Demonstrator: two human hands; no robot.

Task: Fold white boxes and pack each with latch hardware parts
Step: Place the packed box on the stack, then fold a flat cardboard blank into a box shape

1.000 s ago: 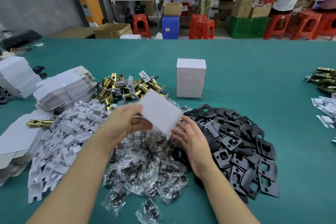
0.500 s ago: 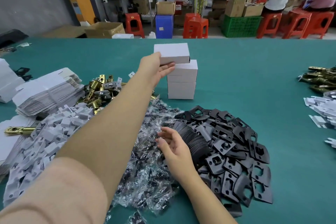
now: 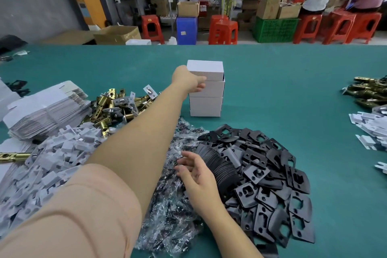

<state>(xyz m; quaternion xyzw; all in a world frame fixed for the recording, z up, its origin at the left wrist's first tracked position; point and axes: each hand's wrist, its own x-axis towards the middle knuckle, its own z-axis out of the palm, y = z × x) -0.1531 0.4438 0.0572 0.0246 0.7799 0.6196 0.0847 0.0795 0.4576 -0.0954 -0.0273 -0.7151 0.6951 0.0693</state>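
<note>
Reaching across the green table (image 3: 282, 81), I set a white box (image 3: 206, 69) on top of a stack of closed boxes (image 3: 206, 100), my left hand (image 3: 189, 80) at the box's near-left corner with fingers curled along its front face and thumb side against its end. My right hand (image 3: 195, 170) hovers low with fingers loosely spread and holding nothing, just above the clear bags of screws (image 3: 167, 216) and touching the edge of the black plates (image 3: 272, 184).

The top box sits slightly off square with the one below, so I judge the stack could tip or slide if my left hand drags as it lets go. My outstretched forearm passes just over the brass latches (image 3: 113, 104) and grey plastic pieces (image 3: 52, 163); a careless pull back could sweep parts into the neighbouring heaps and mix them. Flat unfolded boxes (image 3: 46, 111) lie at the far left, within reach for the next fold. Whether the top box is fully closed at its far end, I cannot tell.
</note>
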